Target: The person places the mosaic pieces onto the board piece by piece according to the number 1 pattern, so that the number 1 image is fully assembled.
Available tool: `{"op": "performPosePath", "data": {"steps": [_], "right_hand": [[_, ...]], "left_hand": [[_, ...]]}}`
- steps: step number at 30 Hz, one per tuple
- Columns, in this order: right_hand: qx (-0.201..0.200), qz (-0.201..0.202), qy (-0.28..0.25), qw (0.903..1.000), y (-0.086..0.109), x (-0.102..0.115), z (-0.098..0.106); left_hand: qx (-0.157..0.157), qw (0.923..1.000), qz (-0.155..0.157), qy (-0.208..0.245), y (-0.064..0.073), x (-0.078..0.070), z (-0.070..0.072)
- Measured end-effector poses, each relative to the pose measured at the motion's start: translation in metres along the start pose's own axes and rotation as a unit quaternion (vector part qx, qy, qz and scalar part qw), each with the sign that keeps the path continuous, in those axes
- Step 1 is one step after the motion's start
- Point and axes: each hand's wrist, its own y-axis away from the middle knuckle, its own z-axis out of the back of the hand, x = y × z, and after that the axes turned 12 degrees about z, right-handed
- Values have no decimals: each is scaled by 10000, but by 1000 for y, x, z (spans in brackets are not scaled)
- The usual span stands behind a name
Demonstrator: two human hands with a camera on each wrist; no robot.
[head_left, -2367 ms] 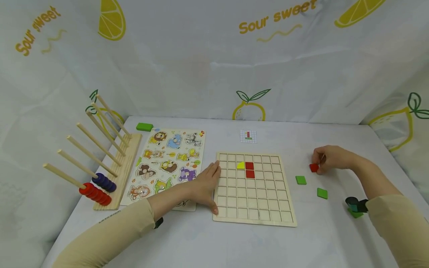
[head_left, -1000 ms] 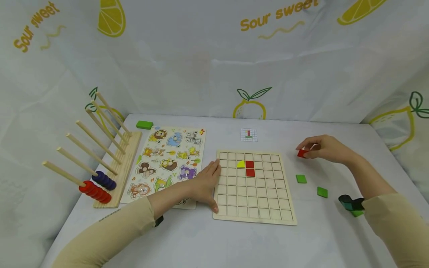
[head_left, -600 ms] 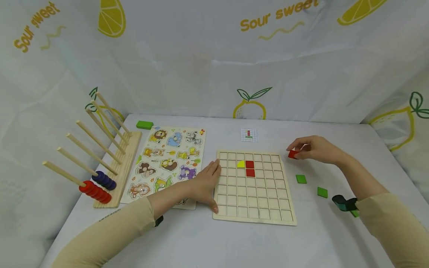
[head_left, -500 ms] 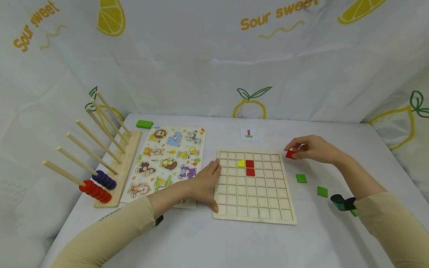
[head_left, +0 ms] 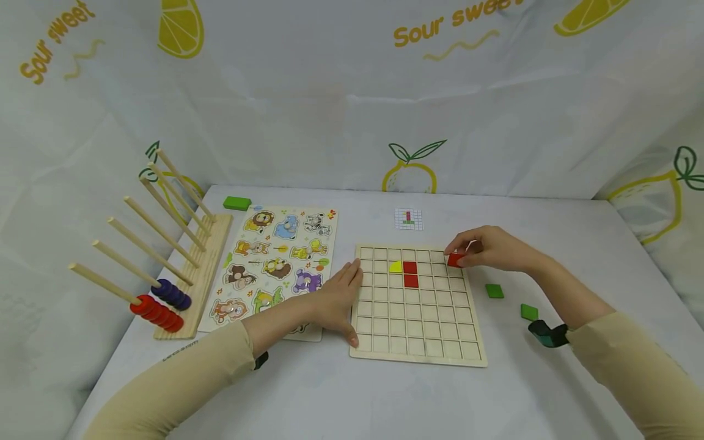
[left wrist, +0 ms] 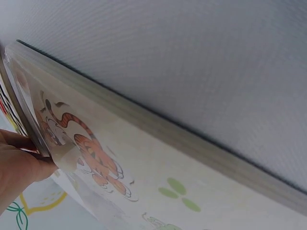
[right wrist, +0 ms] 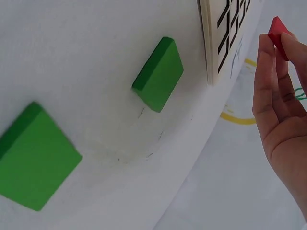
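Note:
My right hand (head_left: 486,249) pinches a red square tile (head_left: 454,260) over the upper right corner of the wooden grid board (head_left: 415,359). The right wrist view shows that red tile (right wrist: 278,36) between thumb and fingertips. Along the board's left edge rests my left hand (head_left: 337,303), its fingers extended and its thumb near the lower left corner. Two red tiles (head_left: 410,281) sit one below the other in the grid, with a yellow curved-edge piece (head_left: 395,267) left of the upper one. Two green square tiles (head_left: 494,291) lie on the table right of the board.
An animal peg puzzle (head_left: 275,269) lies left of the board, partly under my left forearm. Beyond it stands a wooden rack (head_left: 211,269) with upright pegs and red and blue rings. A small pattern card (head_left: 409,219) lies behind the board; a green block (head_left: 237,203) is at the back left.
My right hand has picked the red tile up off the table and carried it left, to above the board's upper right corner. The left hand stays at the board's edge.

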Motion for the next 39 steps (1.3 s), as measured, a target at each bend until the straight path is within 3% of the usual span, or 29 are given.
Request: {"op": "performPosePath", "data": {"steps": [29,39], "right_hand": [[455,673,-564,9951,-36,21,-45],[662,475,-658,9945,-40,27,-58]], "left_hand": [[35,10000,66,48,-1,1,-2],[-12,9999,-24,98,0,1,-2]]}}
